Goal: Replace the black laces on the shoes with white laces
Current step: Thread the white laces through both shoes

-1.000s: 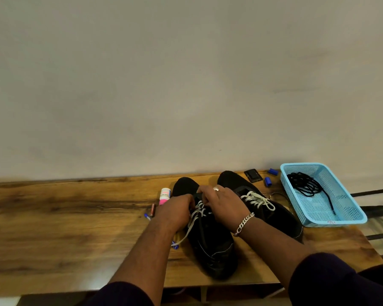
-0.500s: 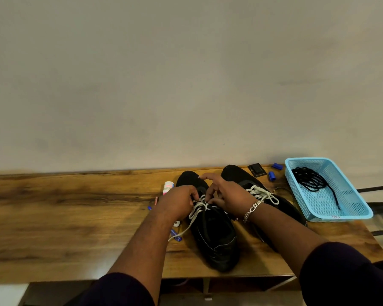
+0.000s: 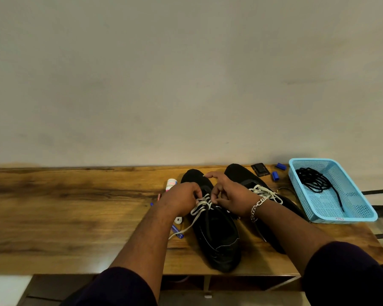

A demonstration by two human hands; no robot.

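ok so my left hand (image 3: 181,198) and right hand (image 3: 228,195) both pinch the white lace (image 3: 199,209) on the near shoe (image 3: 217,237), black laces (image 3: 316,182) sitting in the basket (image 3: 358,215).

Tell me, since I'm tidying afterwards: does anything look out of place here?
Only small clutter: blue caps and a pink-labelled tube lie scattered on the table around the shoes. The black laces sit tangled in the blue basket.
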